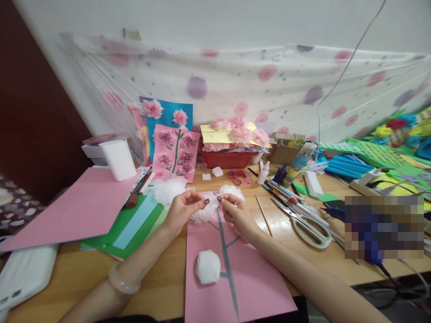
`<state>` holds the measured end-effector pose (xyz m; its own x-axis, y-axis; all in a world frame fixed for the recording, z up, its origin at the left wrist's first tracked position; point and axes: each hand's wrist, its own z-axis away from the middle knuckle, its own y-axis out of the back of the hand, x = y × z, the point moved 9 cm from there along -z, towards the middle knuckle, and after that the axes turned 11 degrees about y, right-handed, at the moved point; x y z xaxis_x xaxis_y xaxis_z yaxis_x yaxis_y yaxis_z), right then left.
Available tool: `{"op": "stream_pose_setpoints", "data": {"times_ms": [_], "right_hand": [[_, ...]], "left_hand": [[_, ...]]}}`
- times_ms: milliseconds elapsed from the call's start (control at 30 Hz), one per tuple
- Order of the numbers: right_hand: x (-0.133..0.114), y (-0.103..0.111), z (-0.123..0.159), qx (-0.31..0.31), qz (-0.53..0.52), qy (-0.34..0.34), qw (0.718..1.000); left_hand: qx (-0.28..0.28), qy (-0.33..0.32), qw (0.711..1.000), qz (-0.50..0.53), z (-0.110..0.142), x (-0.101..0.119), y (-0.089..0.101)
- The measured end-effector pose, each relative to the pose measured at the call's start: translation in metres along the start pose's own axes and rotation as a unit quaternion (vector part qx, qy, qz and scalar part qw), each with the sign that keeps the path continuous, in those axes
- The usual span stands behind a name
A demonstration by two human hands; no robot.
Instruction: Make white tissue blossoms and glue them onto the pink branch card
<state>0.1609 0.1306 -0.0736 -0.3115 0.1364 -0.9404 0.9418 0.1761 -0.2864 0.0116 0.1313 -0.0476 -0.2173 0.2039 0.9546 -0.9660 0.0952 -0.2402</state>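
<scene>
Over the top of a pink sheet of card (259, 287), my left hand (183, 206) pinches thumb and finger at the edge of a white tissue-paper flower (203, 216). From the other side my right hand (237, 215) is closed in a pinch on the same flower, its fingertips close to the left ones. A second fluffy white flower (233, 192) sits just behind my right hand, partly covered by it. A green stem with side branches (225, 251) is painted down the card. Lower on the card lies a flat, round, white tissue bundle (208, 267).
Left are white fluffy tissue (168, 190), green paper (111, 237) and a large pink sheet (77, 202). Scissors (308, 229), brushes and a small white bottle (263, 174) lie right. Behind stand flower pictures (175, 154) and a red basket (229, 160). A blurred patch hides the far right.
</scene>
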Motion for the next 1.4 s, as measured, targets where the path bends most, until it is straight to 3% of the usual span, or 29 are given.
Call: {"op": "stream_pose_setpoints", "data": {"times_ms": [333, 567, 867, 967, 1100, 1233, 1400], "right_hand": [[-0.004, -0.009, 0.003, -0.020, 0.013, -0.008, 1.000], [-0.005, -0.012, 0.005, -0.039, 0.023, -0.007, 0.999], [-0.003, -0.013, 0.006, -0.046, 0.026, -0.007, 0.999], [-0.004, -0.014, 0.006, -0.051, 0.032, -0.006, 0.998], [-0.008, -0.013, 0.007, -0.044, 0.047, 0.004, 0.998], [-0.011, -0.011, 0.006, -0.040, 0.077, 0.014, 0.996], [-0.010, -0.008, 0.006, -0.027, 0.104, 0.003, 0.994]], "left_hand": [[-0.009, 0.023, 0.999, 0.022, -0.001, -0.003, 0.000], [0.012, -0.028, 0.999, -0.039, 0.004, 0.006, -0.001], [0.010, -0.033, 0.997, -0.065, 0.004, 0.005, -0.002], [0.038, -0.100, 0.984, -0.139, 0.006, 0.014, 0.000], [0.051, -0.216, 0.940, -0.260, 0.019, 0.031, -0.011], [0.013, -0.201, 0.941, -0.272, 0.023, 0.028, -0.022], [0.069, -0.149, 0.966, -0.201, 0.017, 0.021, -0.006]]}}
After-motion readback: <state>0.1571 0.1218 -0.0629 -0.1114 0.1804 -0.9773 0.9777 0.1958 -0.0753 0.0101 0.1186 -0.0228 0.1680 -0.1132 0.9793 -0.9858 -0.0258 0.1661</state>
